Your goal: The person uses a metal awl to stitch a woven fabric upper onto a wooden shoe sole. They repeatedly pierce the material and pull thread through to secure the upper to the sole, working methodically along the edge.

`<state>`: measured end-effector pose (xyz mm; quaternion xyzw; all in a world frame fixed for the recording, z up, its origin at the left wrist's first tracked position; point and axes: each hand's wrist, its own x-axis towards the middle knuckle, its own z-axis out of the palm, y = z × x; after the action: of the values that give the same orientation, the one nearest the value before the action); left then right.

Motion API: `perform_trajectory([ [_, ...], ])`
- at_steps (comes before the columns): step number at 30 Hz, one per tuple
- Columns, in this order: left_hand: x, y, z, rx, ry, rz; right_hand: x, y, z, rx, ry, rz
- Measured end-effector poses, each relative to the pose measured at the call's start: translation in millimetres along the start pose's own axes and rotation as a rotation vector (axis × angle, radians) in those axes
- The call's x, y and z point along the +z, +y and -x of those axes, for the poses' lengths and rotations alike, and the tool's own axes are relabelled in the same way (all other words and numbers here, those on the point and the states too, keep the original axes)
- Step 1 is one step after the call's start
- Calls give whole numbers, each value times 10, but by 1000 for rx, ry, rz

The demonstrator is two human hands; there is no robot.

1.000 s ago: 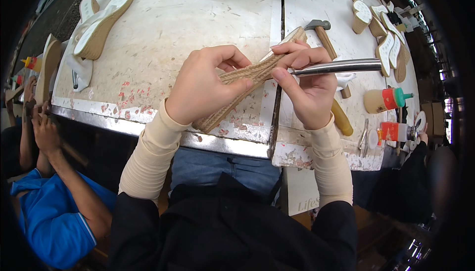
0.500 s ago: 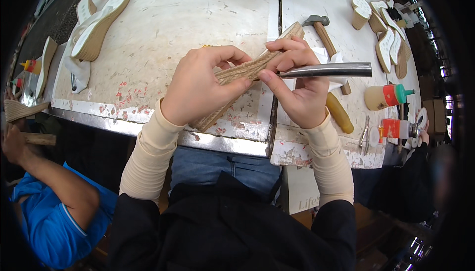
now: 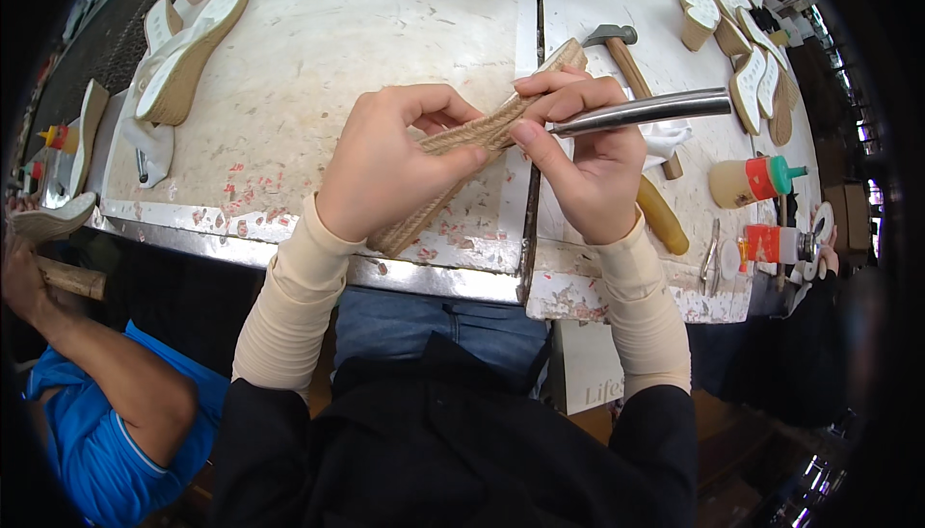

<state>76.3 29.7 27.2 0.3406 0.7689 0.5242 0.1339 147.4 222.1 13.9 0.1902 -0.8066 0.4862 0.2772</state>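
Between my hands a wedge shoe sole (image 3: 496,126) wrapped in braided tan jute is held at a slant, its lower end near the table's front edge. My left hand (image 3: 381,162) is closed round its near part, thumb pressed along the braid. My right hand (image 3: 595,164) pinches the sole's edge farther up with thumb and fingertips. A tool with a shiny metal tube handle (image 3: 655,112) lies in the same right hand and points out to the right. The tool's tip is hidden by my fingers and the sole.
A hammer (image 3: 631,70), a yellow handle-like piece (image 3: 661,220), tweezers (image 3: 711,258) and a green-capped bottle (image 3: 752,181) lie at right. Wedge soles (image 3: 198,51) stand at left, more at far right. A co-worker's arm (image 3: 116,364) is at lower left.
My right hand has shifted slightly, and the metal handle has tilted up at its outer end. The co-worker at left has turned the sole they hold.
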Motion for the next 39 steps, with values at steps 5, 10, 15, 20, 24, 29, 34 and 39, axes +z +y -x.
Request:
perform_trajectory([
  [5, 10, 6, 9, 9, 21, -8, 14, 9, -1, -40, -20, 60],
  [10, 0, -8, 13, 26, 5, -31, 38, 19, 4, -29, -11, 60],
  [15, -21, -34, 23, -8, -21, 18, -17, 27, -22, -20, -47, 8],
  [20, -32, -40, 42, 2, 7, -6, -16, -2, -10, 123, 98, -313],
  [24, 3, -23, 66, 38, 77, -6, 7, -7, -2, 91, 125, -267],
  [29, 24, -21, 57, 82, 68, -68, 3, 13, -6, 26, 81, -118],
  [34, 20, -22, 60, 69, 58, -82, -12, 36, -18, 54, 102, -93],
  [39, 48, -33, 56, 145, 109, -101, -33, 35, -43, 180, 225, -355],
])
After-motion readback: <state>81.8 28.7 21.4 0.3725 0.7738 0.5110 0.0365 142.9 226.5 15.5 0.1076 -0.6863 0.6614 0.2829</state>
